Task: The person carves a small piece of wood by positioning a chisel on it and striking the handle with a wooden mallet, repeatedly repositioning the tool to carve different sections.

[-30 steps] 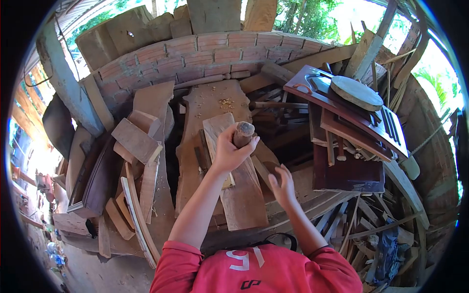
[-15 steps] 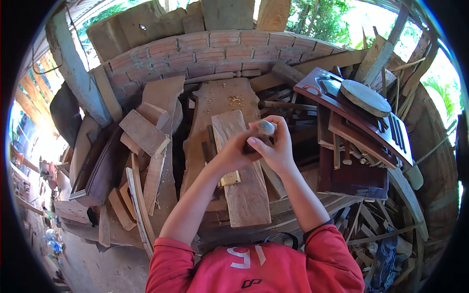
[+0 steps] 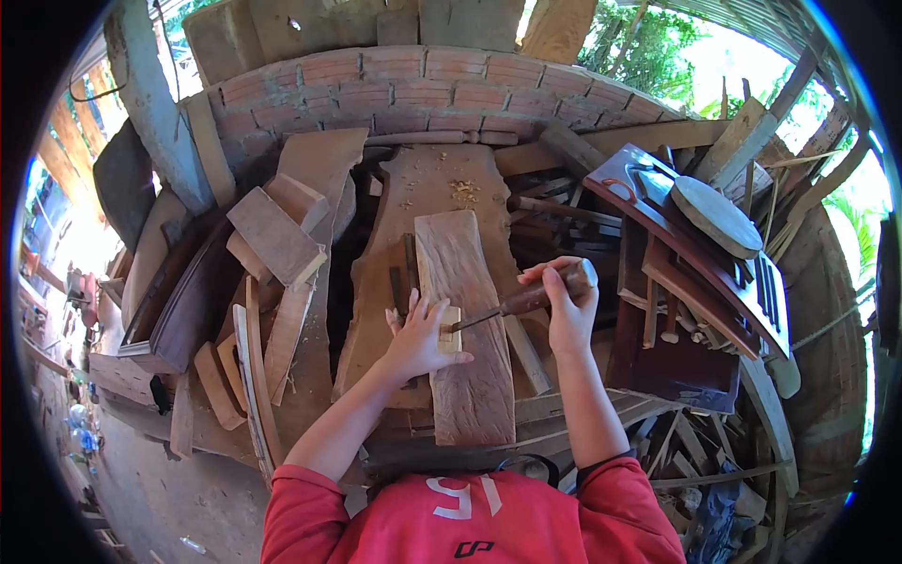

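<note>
My right hand [image 3: 569,315] is closed round the wooden handle of a chisel [image 3: 526,300]. The chisel slants down to the left, and its metal blade reaches a small pale wooden block [image 3: 452,321]. My left hand [image 3: 419,346] holds that block at the left edge of a thick brown plank [image 3: 474,399], fingers spread over its left side and thumb across the plank. The fingers hide part of the block. Left of the plank lie narrow dark tools [image 3: 411,261], partly covered by my left hand.
Under the plank is a wide slab bench [image 3: 432,183] with wood shavings [image 3: 463,191]. Wood offcuts [image 3: 272,235] are piled at left. Dark red furniture panels [image 3: 676,254] carry a round wooden disc [image 3: 717,217] at right. A brick wall [image 3: 395,94] stands behind.
My hands, earlier together above the plank around the chisel, have parted. The left has come down onto the small block; the right has moved right and lowered the chisel's blade to it.
</note>
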Available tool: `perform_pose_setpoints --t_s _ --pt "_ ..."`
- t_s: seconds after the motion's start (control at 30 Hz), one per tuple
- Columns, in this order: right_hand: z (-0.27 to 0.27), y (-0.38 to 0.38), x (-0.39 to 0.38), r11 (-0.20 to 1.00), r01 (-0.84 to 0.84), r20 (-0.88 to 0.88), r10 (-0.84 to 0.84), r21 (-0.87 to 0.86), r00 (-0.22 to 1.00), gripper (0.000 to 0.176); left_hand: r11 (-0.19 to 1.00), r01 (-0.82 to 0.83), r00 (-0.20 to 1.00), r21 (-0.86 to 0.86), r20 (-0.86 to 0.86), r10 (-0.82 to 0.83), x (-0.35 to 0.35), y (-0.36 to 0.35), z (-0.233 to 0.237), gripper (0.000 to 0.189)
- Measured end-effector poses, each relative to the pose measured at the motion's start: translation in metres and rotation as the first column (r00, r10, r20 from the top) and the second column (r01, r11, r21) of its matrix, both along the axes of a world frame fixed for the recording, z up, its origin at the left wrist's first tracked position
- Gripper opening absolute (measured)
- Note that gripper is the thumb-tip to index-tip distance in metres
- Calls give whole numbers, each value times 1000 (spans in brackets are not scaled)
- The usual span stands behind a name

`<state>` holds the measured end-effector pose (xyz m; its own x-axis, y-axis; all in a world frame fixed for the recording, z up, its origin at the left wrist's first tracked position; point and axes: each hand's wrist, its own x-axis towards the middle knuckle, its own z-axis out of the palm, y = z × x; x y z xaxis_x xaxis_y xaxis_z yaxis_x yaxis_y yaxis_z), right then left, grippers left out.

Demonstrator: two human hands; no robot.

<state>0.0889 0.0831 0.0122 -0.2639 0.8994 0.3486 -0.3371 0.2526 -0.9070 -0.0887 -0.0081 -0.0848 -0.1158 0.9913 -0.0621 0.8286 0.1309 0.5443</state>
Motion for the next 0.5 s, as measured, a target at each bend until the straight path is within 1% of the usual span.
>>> perform_pose_setpoints --t_s 0.1,0.13,0.2,0.27,0.3,0.37,0.4,0.5 --pt "-1 3 0 1000 24 -19 -24 4 1000 11 999 29 999 38 31 -31 0 4 2 97" --pt "1 3 0 1000 21 -16 -21 2 1000 11 997 35 999 69 14 -37 2 6 1 94" --pt "6 2 -1 1000 8 -93 -9 -14 996 9 995 40 999 96 -1 -40 9 9 -2 91" --pt "9 3 -2 1000 4 -106 -4 -1 994 9 982 49 997 183 -63 -39 19 14 -10 88" --pt "10 5 -1 1000 1 -86 1 26 996 10 985 49 999 164 -18 -46 22 17 -12 88" --pt "11 8 1 999 1 -61 2 53 998 10 988 25 1000 155 -6 -24 29 18 -12 88" --pt "13 8 -1 999 7 -71 -4 48 997 10 989 -2 1000 145 0 2 31 18 -11 88" --pt "6 9 -6 999 27 -109 -23 33 994 10 995 3 1000 100 -25 -1 30 14 -10 84"
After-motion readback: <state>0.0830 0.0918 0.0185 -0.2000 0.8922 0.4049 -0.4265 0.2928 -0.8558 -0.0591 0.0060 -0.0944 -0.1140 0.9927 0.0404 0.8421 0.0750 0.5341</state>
